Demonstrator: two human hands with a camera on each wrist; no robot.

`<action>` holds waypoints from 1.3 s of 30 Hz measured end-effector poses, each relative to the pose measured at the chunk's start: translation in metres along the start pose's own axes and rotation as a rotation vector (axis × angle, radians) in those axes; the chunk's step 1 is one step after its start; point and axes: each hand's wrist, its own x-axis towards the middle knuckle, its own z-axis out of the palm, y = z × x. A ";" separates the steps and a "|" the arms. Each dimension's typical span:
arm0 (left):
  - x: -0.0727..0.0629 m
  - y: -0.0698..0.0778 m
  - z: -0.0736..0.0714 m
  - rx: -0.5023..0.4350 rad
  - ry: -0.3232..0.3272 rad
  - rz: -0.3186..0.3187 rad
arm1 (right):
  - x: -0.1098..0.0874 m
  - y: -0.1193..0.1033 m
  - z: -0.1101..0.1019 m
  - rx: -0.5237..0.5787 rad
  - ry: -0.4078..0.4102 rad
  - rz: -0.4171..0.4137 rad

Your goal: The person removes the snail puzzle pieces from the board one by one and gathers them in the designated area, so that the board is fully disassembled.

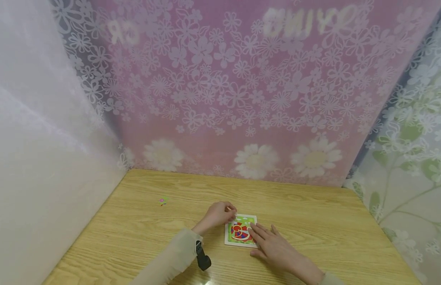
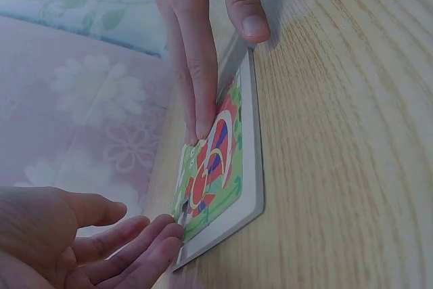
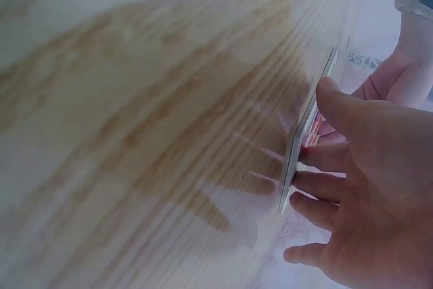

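Note:
A small square puzzle board with a white border lies on the table. Its picture has a red, blue and white spiral figure on green. My left hand is at the board's upper left corner. In the left wrist view its fingertips are right at the border, fingers loosely bent and thumb apart from them. A small dark patch shows in the picture beside those fingertips. With long, nearly straight fingers, my right hand rests on the board's right side, its thumb over the table near the lower edge.
Farther back on the left of the wooden table lies a small pink, green and orange piece. A black band with a device sits on the left wrist. Flower-patterned curtains enclose the table at the back and sides.

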 end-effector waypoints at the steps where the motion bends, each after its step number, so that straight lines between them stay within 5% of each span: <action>1: 0.000 0.000 0.000 -0.001 0.002 -0.001 | 0.000 0.000 0.000 -0.004 0.002 -0.001; 17: 0.000 -0.007 0.011 0.136 -0.011 0.089 | -0.001 0.000 -0.001 -0.024 0.021 -0.031; 39: 0.001 -0.005 0.016 0.215 0.014 0.095 | 0.000 0.002 -0.002 -0.007 -0.007 -0.015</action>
